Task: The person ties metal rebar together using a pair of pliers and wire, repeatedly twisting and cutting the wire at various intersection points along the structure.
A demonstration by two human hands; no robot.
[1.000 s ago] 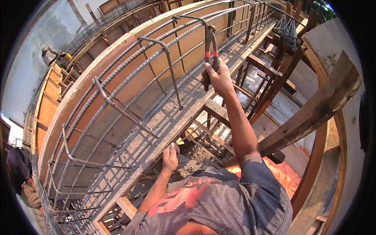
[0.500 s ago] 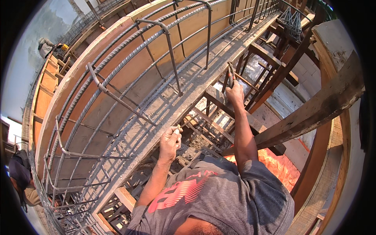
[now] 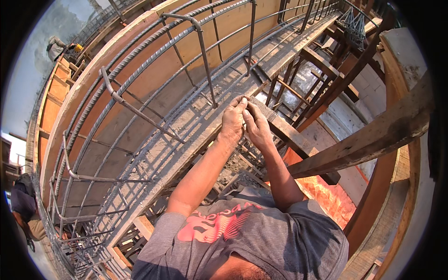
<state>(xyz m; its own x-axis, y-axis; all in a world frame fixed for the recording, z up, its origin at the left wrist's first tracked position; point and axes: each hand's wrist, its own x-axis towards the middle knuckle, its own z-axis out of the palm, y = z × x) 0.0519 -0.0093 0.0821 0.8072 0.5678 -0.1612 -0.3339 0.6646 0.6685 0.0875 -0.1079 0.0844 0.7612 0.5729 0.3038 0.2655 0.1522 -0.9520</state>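
My left hand (image 3: 232,119) and my right hand (image 3: 257,125) meet at the fingertips above the inner edge of the formwork. The left fingers are pinched together; the right fingers are curled and closed against them. Whatever lies between them is too small to make out. Just beyond them, a pair of pliers (image 3: 257,71) with dark handles lies on the dusty ledge (image 3: 233,84). The curved rebar cage (image 3: 140,81) stands to the left of my hands, with an upright stirrup (image 3: 207,70) close by; neither hand touches it.
A curved plywood panel (image 3: 154,60) backs the cage. A heavy timber beam (image 3: 368,135) slants across the right. Below are wooden props and orange sheeting (image 3: 326,191). A bundle of wire (image 3: 353,28) hangs at the far right. Other people (image 3: 24,200) are at the left edge and far left.
My right hand has put the pliers down on the ledge and come back to the left hand. The left hand has moved up and right to meet it.
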